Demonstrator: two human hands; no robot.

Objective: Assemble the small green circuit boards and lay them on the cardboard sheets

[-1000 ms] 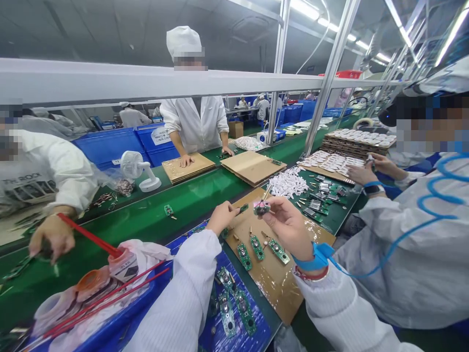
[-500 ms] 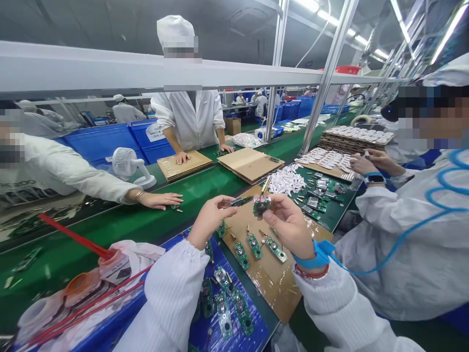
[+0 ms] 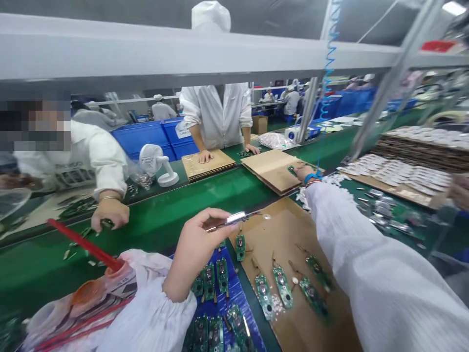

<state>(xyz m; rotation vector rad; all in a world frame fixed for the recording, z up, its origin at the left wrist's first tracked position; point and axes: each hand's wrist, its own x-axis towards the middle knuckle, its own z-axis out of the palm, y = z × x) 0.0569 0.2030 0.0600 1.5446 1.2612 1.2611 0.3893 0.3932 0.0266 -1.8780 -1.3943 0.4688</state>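
My left hand (image 3: 198, 239) pinches a circuit board with a silvery metal part (image 3: 236, 218) and thin leads, held edge-on above the near cardboard sheet (image 3: 289, 220). My right hand (image 3: 305, 172), wearing a blue wrist strap, is stretched far forward to the right edge of a cardboard stack (image 3: 269, 168). Its fingers are closed on a small green circuit board (image 3: 292, 170), partly hidden by the hand. Several green boards with wire leads, such as this green board (image 3: 282, 286), lie on the near sheet. More boards (image 3: 208, 281) rest on a blue surface (image 3: 244, 288) below my left hand.
A green conveyor belt (image 3: 164, 210) runs across. Beyond it stand a white fan (image 3: 152, 159) and a co-worker (image 3: 223, 117). Another co-worker's hand (image 3: 112, 215) is at left. White parts (image 3: 388, 171) lie at right. A metal rail (image 3: 146, 54) crosses overhead.
My right hand has moved away from my left hand, forward to the cardboard stack. My left hand still holds its board. The left co-worker's hand has drawn back, and the view has turned left.
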